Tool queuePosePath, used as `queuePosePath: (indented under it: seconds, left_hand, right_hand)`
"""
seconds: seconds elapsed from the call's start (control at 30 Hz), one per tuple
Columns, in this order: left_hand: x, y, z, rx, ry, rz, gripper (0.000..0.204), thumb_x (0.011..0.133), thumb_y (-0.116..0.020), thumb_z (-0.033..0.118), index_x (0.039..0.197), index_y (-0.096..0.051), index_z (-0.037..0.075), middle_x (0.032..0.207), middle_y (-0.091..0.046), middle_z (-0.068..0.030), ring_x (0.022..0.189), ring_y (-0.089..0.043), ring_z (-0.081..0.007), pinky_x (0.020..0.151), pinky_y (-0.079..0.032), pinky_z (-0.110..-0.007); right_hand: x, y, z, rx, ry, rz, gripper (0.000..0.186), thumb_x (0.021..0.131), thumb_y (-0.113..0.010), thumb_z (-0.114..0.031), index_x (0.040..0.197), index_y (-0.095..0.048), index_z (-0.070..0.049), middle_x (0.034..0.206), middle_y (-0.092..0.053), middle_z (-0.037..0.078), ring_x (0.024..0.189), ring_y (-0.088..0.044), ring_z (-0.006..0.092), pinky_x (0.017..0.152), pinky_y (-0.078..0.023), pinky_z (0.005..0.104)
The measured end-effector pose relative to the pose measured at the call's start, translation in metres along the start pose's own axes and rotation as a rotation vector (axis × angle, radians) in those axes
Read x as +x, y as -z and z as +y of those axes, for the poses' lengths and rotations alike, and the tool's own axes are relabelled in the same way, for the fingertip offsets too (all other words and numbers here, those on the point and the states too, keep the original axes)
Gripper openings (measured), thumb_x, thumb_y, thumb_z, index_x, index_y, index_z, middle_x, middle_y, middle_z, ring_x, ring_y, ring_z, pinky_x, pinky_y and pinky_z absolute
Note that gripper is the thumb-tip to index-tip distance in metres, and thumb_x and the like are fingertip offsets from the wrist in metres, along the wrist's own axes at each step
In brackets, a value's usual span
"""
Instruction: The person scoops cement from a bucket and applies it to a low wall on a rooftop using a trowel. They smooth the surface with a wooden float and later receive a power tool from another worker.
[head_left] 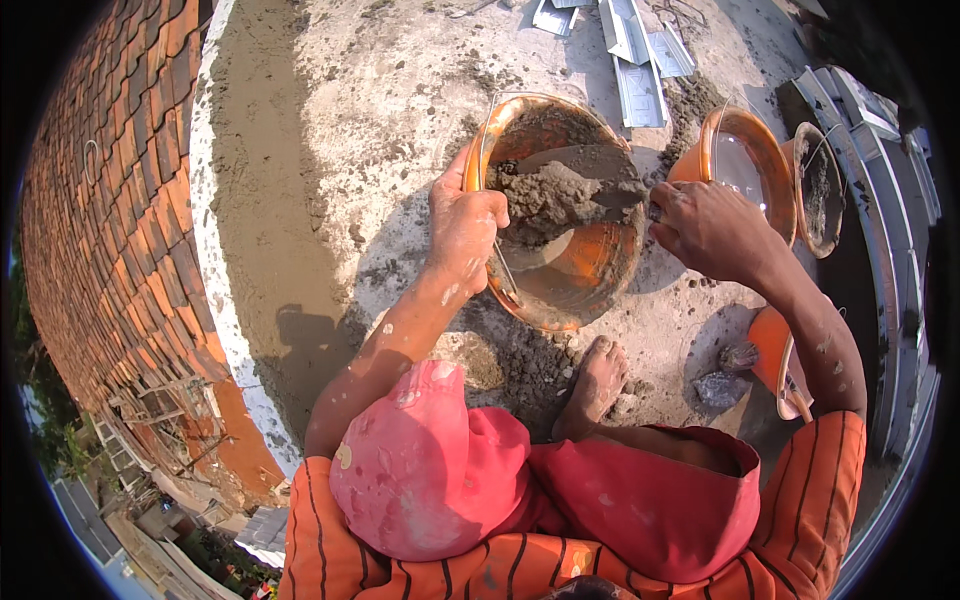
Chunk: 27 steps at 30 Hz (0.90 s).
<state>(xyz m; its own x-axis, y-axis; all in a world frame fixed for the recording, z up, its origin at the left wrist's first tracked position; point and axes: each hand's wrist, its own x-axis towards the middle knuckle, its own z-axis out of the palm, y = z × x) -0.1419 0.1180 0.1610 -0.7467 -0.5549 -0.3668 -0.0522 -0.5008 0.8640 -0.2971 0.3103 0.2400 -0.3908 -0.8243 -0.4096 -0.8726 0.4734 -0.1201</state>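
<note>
An orange bucket [607, 262] tilts toward me, its inner wall smeared with wet grey mortar. My left hand [466, 222] is closed around its left rim, with the thumb on the inside. At the opposite side, my right hand [716, 226] is closed on the handle of a trowel [592, 160], which is mostly hidden by the fingers. The trowel's grey blade reaches into the bucket, and a lump of mortar [556, 198] sits against it. My bare foot [598, 388] rests on the ground just below the bucket.
An orange bucket of cloudy water [738, 165] and a smaller bucket [822, 190] stand to the right. Metal channels [640, 92] lie beyond; more line the right side. An orange container [771, 345] is near my right forearm. Left are a smoothed mortar strip [262, 190] and a tiled roof [120, 180].
</note>
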Motion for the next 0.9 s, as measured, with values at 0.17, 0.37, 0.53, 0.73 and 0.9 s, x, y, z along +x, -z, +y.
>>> queuePosePath:
  seconds: [0.17, 0.37, 0.53, 0.73, 0.9]
  left_hand:
    - [0.009, 0.024, -0.001, -0.058, 0.027, 0.129, 0.075, 0.063, -0.044, -0.009, 0.137, -0.044, 0.001, 0.107, -0.057, -0.0042, 0.067, -0.045, -0.0066, 0.057, -0.04, -0.019]
    - [0.003, -0.012, 0.0, 0.003, -0.029, -0.068, 0.076, 0.062, -0.045, -0.011, 0.137, -0.044, 0.0, 0.106, -0.058, -0.0048, 0.062, -0.043, -0.0041, 0.051, -0.038, -0.017]
    - [0.005, -0.007, 0.003, -0.003, -0.012, 0.015, 0.076, 0.062, -0.045, -0.011, 0.138, -0.043, -0.002, 0.099, -0.058, -0.0043, 0.057, -0.042, -0.0049, 0.049, -0.038, -0.02]
    - [0.013, 0.012, -0.007, -0.118, -0.036, -0.039, 0.077, 0.06, -0.045, -0.011, 0.137, -0.043, -0.004, 0.098, -0.059, -0.005, 0.059, -0.044, -0.0047, 0.051, -0.04, -0.019]
    - [0.013, 0.022, -0.009, -0.089, -0.028, -0.046, 0.075, 0.061, -0.044, -0.009, 0.136, -0.045, -0.003, 0.106, -0.059, -0.0042, 0.061, -0.042, -0.0043, 0.052, -0.039, -0.019]
  right_hand:
    - [-0.002, 0.03, 0.007, -0.293, 0.018, 0.176, 0.019, 0.082, -0.059, -0.012, 0.096, -0.059, -0.001, 0.07, -0.063, 0.016, 0.069, -0.066, 0.03, 0.061, -0.051, 0.0414]
    - [0.049, -0.003, -0.006, -0.54, 0.191, 0.016, 0.011, 0.077, -0.059, -0.005, 0.075, -0.069, -0.007, 0.076, -0.07, 0.011, 0.074, -0.07, 0.0228, 0.063, -0.055, 0.0348]
    - [0.058, -0.027, -0.005, -0.04, 0.138, -0.474, 0.025, 0.078, -0.057, -0.014, 0.087, -0.064, 0.008, 0.078, -0.065, 0.024, 0.079, -0.066, 0.0381, 0.075, -0.052, 0.0459]
    - [0.051, -0.051, -0.027, 0.553, 0.133, -0.631, 0.031, 0.08, -0.057, -0.021, 0.095, -0.061, 0.006, 0.069, -0.062, 0.017, 0.066, -0.064, 0.0236, 0.062, -0.05, 0.0401]
    - [0.05, -0.081, -0.035, 1.788, -0.323, -0.524, 0.028, 0.095, -0.05, -0.027, 0.097, -0.056, 0.0, 0.073, -0.056, 0.001, 0.054, -0.055, 0.0099, 0.049, -0.047, 0.0246]
